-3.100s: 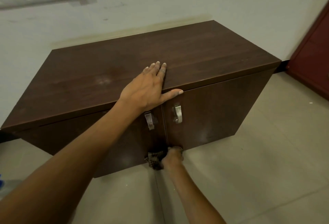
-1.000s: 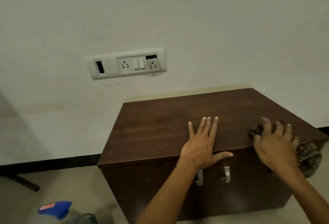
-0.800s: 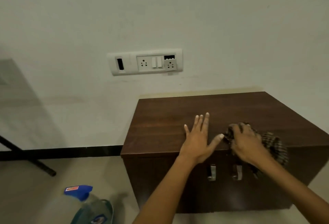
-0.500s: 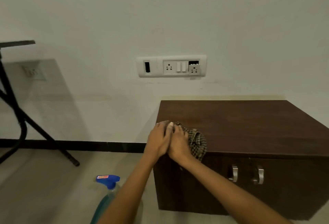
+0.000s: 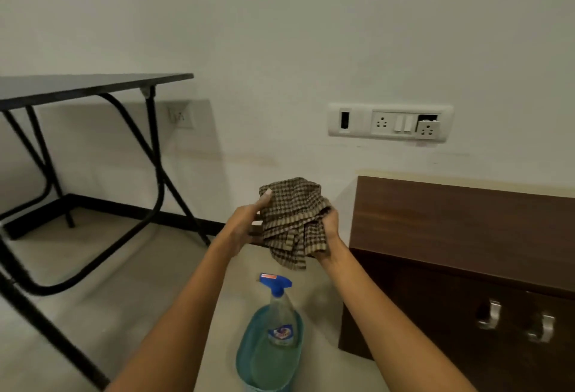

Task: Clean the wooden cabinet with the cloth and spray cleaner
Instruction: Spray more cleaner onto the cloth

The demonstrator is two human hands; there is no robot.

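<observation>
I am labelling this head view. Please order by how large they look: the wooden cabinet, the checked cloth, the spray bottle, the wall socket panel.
1. Wooden cabinet, though partly cut off.
2. Spray bottle, near the camera.
3. Checked cloth and wall socket panel: look alike, unsure.

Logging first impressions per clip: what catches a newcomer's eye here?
The checked cloth, bunched mid-frame and held up between the left hand and right hand. Below it, on the floor, stands a blue-capped spray bottle. The dark wooden cabinet fills the right side.
</observation>
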